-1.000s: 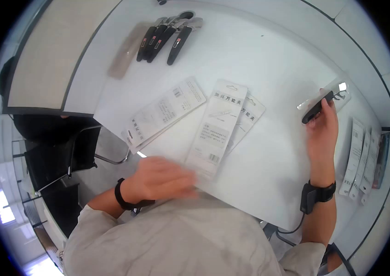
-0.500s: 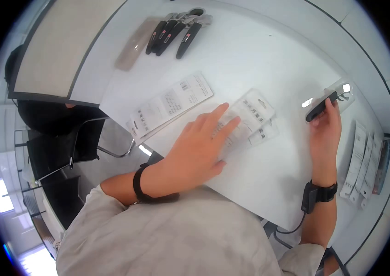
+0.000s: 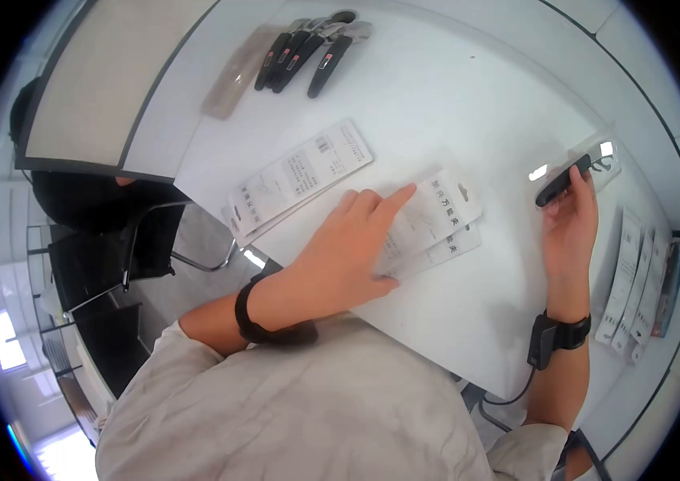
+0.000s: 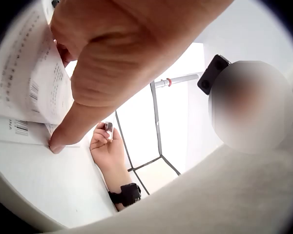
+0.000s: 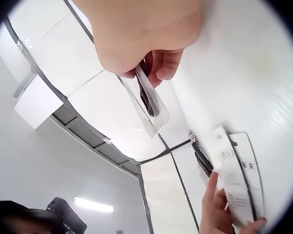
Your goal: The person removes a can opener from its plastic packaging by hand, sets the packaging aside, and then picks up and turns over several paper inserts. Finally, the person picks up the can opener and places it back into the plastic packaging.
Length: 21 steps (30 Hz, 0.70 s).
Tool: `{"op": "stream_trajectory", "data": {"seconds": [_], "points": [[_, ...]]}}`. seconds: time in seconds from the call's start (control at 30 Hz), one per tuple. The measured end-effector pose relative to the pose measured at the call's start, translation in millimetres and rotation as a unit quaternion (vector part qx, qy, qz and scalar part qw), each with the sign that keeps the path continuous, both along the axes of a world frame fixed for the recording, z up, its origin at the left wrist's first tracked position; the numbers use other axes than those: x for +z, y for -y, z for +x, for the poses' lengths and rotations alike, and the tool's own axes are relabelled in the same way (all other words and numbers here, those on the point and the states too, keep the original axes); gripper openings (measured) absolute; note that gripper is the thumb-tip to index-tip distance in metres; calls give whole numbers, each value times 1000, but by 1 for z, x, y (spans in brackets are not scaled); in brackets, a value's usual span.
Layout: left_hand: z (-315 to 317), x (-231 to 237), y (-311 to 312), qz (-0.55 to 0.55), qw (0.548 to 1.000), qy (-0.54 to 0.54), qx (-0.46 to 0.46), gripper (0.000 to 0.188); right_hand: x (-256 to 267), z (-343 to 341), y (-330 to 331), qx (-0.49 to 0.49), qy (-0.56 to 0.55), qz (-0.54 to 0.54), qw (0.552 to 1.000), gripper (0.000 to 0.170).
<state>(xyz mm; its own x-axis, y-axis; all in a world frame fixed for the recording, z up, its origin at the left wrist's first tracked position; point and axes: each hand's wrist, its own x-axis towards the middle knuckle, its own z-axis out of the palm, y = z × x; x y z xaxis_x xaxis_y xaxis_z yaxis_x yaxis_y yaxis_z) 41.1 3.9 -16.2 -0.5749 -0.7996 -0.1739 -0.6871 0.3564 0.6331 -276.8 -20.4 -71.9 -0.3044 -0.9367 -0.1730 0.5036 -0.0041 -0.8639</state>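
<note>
In the head view, my left hand spans the near end of two overlapping printed cards, index finger along one edge and thumb at the other. The left wrist view shows the thumb at the edge of the cards; the other fingers are partly hidden. At the right, my right hand holds a clear package with a black-handled tool in it. The right wrist view shows that package pinched between thumb and fingers.
Another pair of printed cards lies left of centre. Several black-handled tools lie at the far left beside an empty-looking clear package. More cards stand at the right wall. A chair is left of the table.
My left hand has moved from the table's near edge onto the middle cards, which have turned with their far ends towards the right. My right hand keeps its hold on the package.
</note>
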Motion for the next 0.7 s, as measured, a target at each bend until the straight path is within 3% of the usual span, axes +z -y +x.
{"op": "stream_trajectory", "data": {"seconds": [0.1, 0.2, 0.27, 0.33, 0.43, 0.47, 0.57, 0.6, 0.63, 0.7], "points": [[-1, 5, 0, 24, 999, -8, 30, 101, 1, 0, -1, -3, -9, 1, 1000, 35], [7, 0, 3, 29, 995, -85, 48, 97, 4, 5, 0, -17, -9, 8, 1000, 35], [21, -10, 8, 97, 970, -176, 137, 93, 3, 3, 0, -11, -5, 5, 1000, 35], [24, -24, 6, 183, 876, -365, 257, 75, 1, 1, 0, -5, -1, 2, 1000, 34], [38, -8, 10, 300, 761, -435, 376, 57, 3, 2, -1, -8, -10, 6, 1000, 35], [40, -2, 6, 336, 715, -491, 367, 53, 0, -2, -1, 0, -20, 9, 1000, 35], [39, -13, -17, 336, 638, -583, 375, 57, -3, -2, 0, 0, -5, -5, 1000, 36], [45, -12, -26, 373, 740, -503, 247, 61, -2, -1, 1, -2, 5, -5, 1000, 36], [55, -3, -30, 470, 745, -443, 168, 53, 1, 0, 0, 1, 5, 0, 1000, 37], [74, 20, -11, 536, 822, -191, -22, 40, 0, 1, 0, -12, 5, -1, 1000, 38]]}}
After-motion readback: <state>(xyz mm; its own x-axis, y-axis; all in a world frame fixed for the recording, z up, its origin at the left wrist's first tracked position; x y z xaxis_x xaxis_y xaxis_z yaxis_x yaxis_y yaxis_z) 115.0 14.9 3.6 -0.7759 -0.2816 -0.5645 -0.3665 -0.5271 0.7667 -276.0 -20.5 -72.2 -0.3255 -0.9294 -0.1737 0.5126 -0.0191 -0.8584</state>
